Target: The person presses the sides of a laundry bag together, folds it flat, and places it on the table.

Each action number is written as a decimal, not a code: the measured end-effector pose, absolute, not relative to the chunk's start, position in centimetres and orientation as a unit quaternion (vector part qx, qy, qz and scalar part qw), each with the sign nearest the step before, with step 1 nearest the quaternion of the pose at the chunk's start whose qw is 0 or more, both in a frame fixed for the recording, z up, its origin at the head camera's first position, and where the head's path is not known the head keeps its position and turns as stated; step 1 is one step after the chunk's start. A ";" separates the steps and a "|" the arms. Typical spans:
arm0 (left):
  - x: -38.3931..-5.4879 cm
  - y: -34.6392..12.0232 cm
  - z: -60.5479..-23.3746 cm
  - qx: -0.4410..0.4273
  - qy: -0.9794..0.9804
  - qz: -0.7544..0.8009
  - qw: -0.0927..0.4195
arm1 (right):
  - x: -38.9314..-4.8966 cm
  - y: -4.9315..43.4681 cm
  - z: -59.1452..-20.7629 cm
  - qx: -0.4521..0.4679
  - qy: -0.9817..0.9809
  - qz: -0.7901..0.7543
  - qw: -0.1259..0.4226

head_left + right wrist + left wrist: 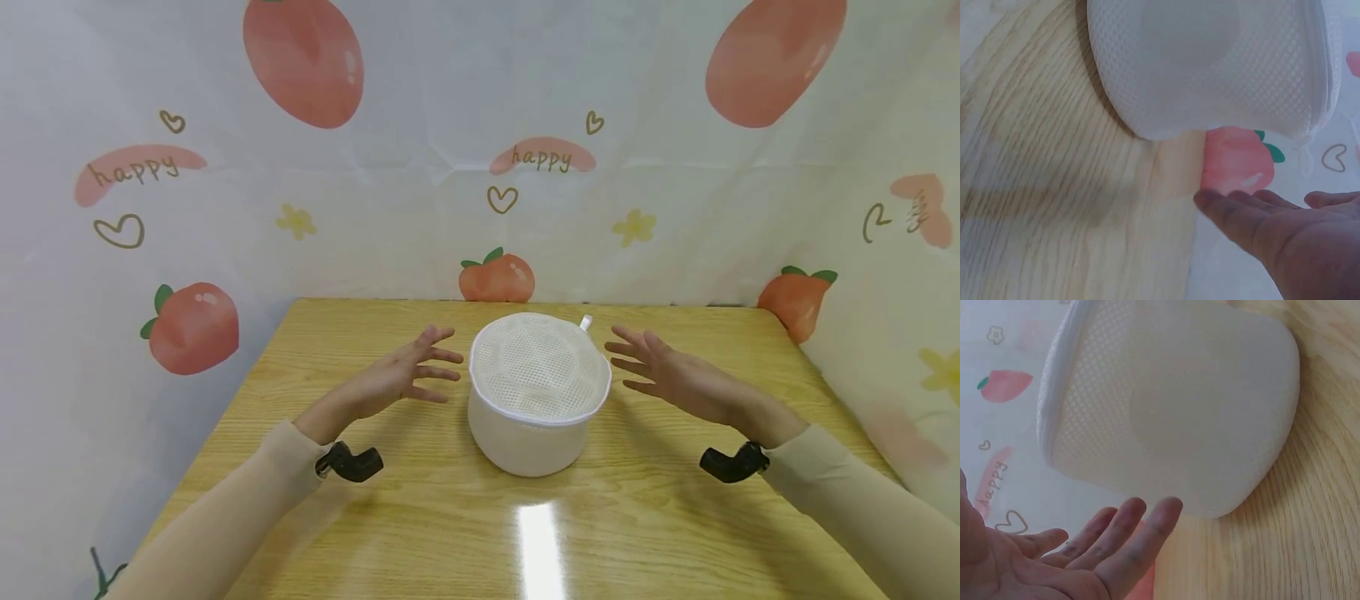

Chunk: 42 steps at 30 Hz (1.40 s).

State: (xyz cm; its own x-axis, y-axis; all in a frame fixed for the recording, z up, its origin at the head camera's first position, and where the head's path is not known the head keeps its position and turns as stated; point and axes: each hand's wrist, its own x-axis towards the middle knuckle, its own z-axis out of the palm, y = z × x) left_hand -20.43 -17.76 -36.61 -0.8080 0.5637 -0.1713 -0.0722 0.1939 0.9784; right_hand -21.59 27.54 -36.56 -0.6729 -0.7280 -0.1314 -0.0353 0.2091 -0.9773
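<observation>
A round white mesh laundry bag [542, 367] stands upright on the wooden table, its netted top facing up and a zipper running round the upper rim. A small white tab [586, 322] sticks up at its back right. To the left of the bag is my left hand [405, 373], fingers spread and holding nothing. My right hand [663, 375] mirrors it on the other side, fingers extended. Both wrist views show the bag's mesh wall [1179, 406] with a faint round shape behind it, and the fingertips a short way from that wall.
The table [360, 517] has a wood-grain top with a bright light reflection in front of the bag. A white cloth [420, 108] printed with peaches, hearts and "happy" hangs along the back and sides. Each sleeve cuff has a black wrist camera [358, 463] beside it.
</observation>
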 end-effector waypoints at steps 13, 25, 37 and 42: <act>-20.2 -17.0 -36.9 0.143 0.659 0.678 0.293 | -21.3 26.7 -36.7 -0.217 0.635 -0.654 0.348; -19.6 -15.7 -38.4 0.143 0.624 0.705 0.305 | -21.3 26.4 -38.3 -0.210 0.544 -0.723 0.371; -19.2 -13.5 -40.6 0.145 0.585 0.733 0.315 | -21.0 24.2 -39.9 -0.213 0.522 -0.732 0.383; -18.9 -12.8 -40.9 0.166 0.574 0.740 0.310 | -20.9 23.6 -40.2 -0.219 0.551 -0.717 0.366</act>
